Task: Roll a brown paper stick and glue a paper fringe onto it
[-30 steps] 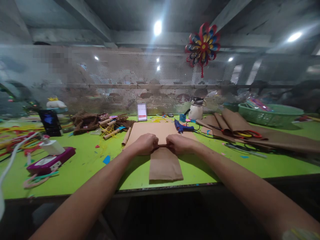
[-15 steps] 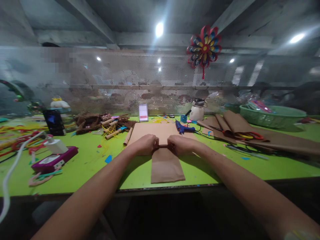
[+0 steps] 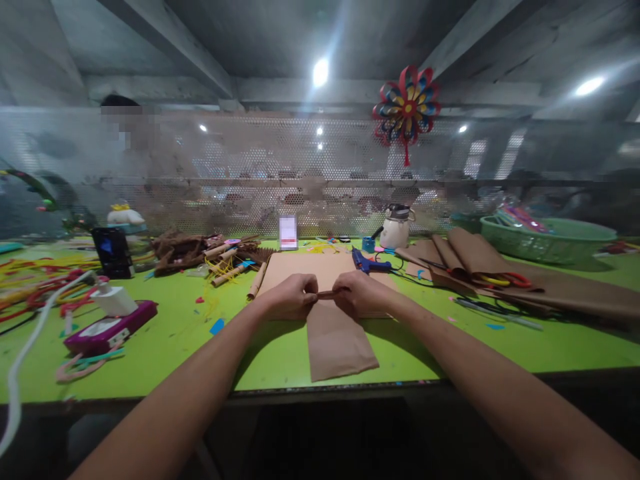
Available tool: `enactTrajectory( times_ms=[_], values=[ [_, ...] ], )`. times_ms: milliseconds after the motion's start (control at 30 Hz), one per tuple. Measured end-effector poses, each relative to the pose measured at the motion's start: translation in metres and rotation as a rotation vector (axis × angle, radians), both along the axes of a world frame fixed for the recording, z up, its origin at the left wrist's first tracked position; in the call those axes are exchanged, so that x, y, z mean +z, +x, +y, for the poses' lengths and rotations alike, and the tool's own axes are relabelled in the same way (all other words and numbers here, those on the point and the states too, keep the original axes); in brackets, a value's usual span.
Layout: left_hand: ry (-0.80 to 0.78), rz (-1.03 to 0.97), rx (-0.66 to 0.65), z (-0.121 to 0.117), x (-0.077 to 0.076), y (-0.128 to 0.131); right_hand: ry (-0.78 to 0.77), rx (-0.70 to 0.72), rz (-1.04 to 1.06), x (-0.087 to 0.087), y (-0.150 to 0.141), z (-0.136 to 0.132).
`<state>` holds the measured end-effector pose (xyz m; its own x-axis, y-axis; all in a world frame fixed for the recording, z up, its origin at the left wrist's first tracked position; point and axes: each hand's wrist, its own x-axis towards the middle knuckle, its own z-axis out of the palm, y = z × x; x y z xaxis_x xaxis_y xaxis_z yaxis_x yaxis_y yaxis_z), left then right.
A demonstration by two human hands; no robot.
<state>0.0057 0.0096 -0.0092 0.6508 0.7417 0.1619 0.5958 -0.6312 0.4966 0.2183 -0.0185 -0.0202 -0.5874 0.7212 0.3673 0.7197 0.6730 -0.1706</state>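
Observation:
A strip of brown paper [image 3: 340,343] hangs toward the table's front edge, its far end folded or rolled into a narrow band. My left hand [image 3: 295,293] pinches the left end of that band, thumb and fingers pressed together. At the other end, my right hand [image 3: 356,291] grips the band the same way. Both hands are over a light brown board [image 3: 285,267] lying on the green table. Just beyond my right hand lies a blue glue gun [image 3: 369,261].
Brown paper sheets [image 3: 470,257] and a green basket [image 3: 550,240] are on the right. Paper rolls [image 3: 230,267] and yellow strands lie left of the board. A purple power strip [image 3: 113,330], a black phone [image 3: 113,253] and a white jug [image 3: 395,230] also stand around.
The paper's loose near end has swung slightly right. My fingers have shifted a little along the band, and the whole view has tilted up slightly.

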Motion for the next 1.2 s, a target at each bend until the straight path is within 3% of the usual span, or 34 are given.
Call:
enactTrajectory(
  times_ms=[133, 233, 400, 533, 667, 933, 1033, 1200],
  values=[
    [-0.213, -0.152, -0.091, 0.006, 0.005, -0.002, 0.156, 0.019, -0.034, 0.004, -0.003, -0.003],
    [-0.286, -0.193, -0.087, 0.007, 0.006, -0.003, 0.234, 0.008, -0.068, 0.007, -0.007, -0.006],
    [-0.361, -0.17, -0.133, 0.007, 0.003, -0.001, 0.28, -0.014, -0.103, 0.005, -0.011, -0.008],
    [-0.413, -0.194, -0.153, 0.004, 0.002, 0.001, 0.264, 0.035, -0.016, 0.002, -0.011, -0.007],
    [-0.365, -0.198, -0.138, 0.003, 0.002, 0.001, 0.065, 0.094, 0.248, 0.001, -0.007, -0.003],
    [-0.169, -0.173, -0.211, -0.001, 0.008, 0.002, -0.663, -0.008, 0.612, 0.009, 0.006, 0.005],
    [-0.146, -0.18, -0.226, -0.003, 0.011, 0.004, -0.697, 0.016, 0.669, 0.011, 0.006, 0.003],
    [-0.105, -0.176, -0.198, -0.004, 0.01, 0.007, -0.56, 0.03, 0.684, 0.013, 0.003, 0.002]
  ],
)
